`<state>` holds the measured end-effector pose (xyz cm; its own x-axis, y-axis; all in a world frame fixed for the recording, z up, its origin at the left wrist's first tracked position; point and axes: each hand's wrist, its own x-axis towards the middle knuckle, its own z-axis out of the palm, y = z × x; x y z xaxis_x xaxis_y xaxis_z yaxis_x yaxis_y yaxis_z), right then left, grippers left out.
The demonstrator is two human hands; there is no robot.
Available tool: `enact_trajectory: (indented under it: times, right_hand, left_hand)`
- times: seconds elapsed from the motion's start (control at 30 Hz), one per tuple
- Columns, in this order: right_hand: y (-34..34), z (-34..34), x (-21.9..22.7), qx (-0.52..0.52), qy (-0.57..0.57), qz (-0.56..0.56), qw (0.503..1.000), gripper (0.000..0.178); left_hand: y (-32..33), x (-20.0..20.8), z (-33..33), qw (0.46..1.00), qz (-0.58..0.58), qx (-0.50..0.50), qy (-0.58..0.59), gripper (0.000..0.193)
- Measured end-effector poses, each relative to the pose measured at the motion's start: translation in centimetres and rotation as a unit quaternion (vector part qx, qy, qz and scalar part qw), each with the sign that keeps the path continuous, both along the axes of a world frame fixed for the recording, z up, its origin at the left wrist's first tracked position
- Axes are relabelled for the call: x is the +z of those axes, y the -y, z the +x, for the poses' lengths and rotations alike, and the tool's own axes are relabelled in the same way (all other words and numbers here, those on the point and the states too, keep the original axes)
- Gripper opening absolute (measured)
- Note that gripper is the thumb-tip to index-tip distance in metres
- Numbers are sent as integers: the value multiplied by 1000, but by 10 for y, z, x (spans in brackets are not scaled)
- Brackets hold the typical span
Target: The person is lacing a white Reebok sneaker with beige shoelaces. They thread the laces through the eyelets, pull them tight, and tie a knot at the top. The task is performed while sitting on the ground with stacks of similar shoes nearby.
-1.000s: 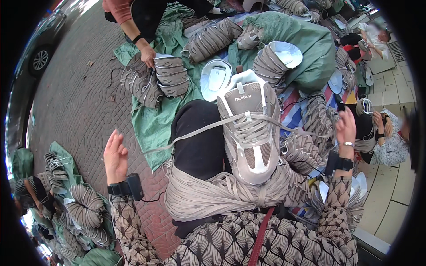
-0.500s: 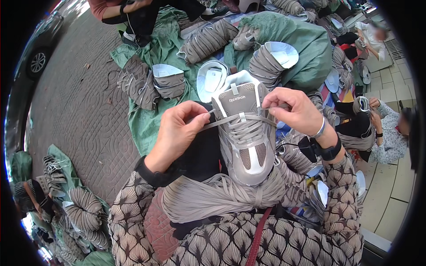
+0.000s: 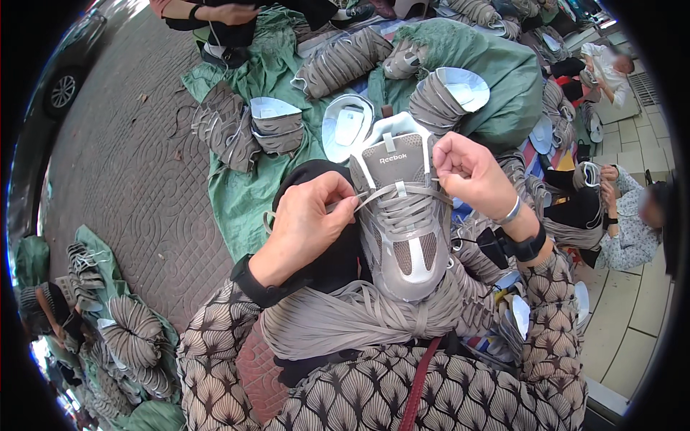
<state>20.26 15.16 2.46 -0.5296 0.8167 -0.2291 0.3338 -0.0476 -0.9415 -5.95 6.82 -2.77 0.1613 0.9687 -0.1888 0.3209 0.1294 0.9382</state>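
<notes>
A grey mesh sneaker upper [image 3: 372, 248] lies toe toward me over my lap, its tongue upright and a flat grey shoelace [image 3: 405, 215] crossing its front in several rows. At the upper's left edge my left hand [image 3: 305, 219] is closed, thumb and forefinger pinching the lace; a loop of it shows behind the knuckles. My right hand [image 3: 476, 178] is closed in a pinch at the top right eyelets, on a short piece of the same lace. Its fingertips partly hide that piece. Under the toe lies a thick bundle of loose grey laces [image 3: 316, 323].
Nested stacks of grey uppers [image 3: 341, 63] lie on a green sheet [image 3: 230, 208] ahead, beside a bulging green sack [image 3: 503, 79]. More stacks [image 3: 136, 334] are at lower left. Other people sit at the right [image 3: 625, 215] and far ahead [image 3: 223, 14]. A dark car [image 3: 61, 86] stands far left.
My left hand has moved right and slightly down, closer to the upper's edge. My right fingers have curled in at the eyelets. The upper has shifted slightly right in view.
</notes>
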Motion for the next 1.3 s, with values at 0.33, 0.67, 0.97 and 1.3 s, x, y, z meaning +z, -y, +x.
enact_trajectory:
  times: [0.33,0.67,0.97,1.3]
  right_hand:
    - [22,-15,-8,30,144,328,933,19]
    - [21,-14,-10,36,148,339,928,21]
    - [7,-11,12,128,215,431,867,33]
    - [-65,-8,27,430,262,318,803,24]
  left_hand:
    - [5,3,12,983,126,27,-128,12]
    - [-3,4,18,982,113,19,-152,13]
    - [-9,8,27,963,148,-19,-224,17]
    - [-46,18,-5,858,379,-242,-248,11]
